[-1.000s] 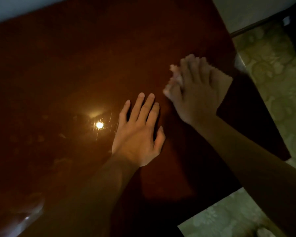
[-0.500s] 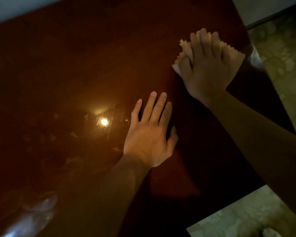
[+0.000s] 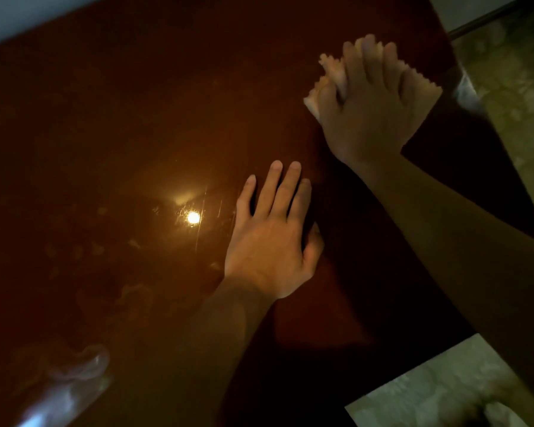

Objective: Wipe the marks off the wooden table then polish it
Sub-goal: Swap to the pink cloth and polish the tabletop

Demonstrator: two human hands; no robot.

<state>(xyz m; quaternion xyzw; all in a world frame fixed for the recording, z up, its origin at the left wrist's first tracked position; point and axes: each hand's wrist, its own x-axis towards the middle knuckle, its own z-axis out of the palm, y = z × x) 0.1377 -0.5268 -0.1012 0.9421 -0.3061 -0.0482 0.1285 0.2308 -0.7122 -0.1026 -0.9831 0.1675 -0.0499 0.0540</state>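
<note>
A person is leaning over a dark, glossy wooden table [image 3: 136, 118], both bare arms reaching across it in dim light. The right hand [image 3: 367, 109] is lying flat on a pale cloth [image 3: 420, 87] near the table's far right edge, fingers straight and close together, pressing the cloth down onto the wood rather than gripping it; the thumb is lying against the cloth's bunched left side. The cloth's zigzag-cut edge is showing past the fingers on both sides. The left hand [image 3: 272, 238] is resting palm-down on the bare wood nearer the middle, fingers straight and slightly spread, holding nothing, well apart from the cloth.

Just left of the left hand, a bright spot of reflected light [image 3: 193, 217] is glowing on the polish, with fine streaks showing around it. Faint smudges [image 3: 74, 251] are dotting the surface further left, and a larger whitish smear [image 3: 74, 377] is lying near the lower left corner of the view; whether that is a mark or a reflection cannot be told.

A pale patterned floor [image 3: 438, 392] is showing beyond the table's near corner and along its right side. A pale wall [image 3: 28, 13] is running along the far edge at upper left.
</note>
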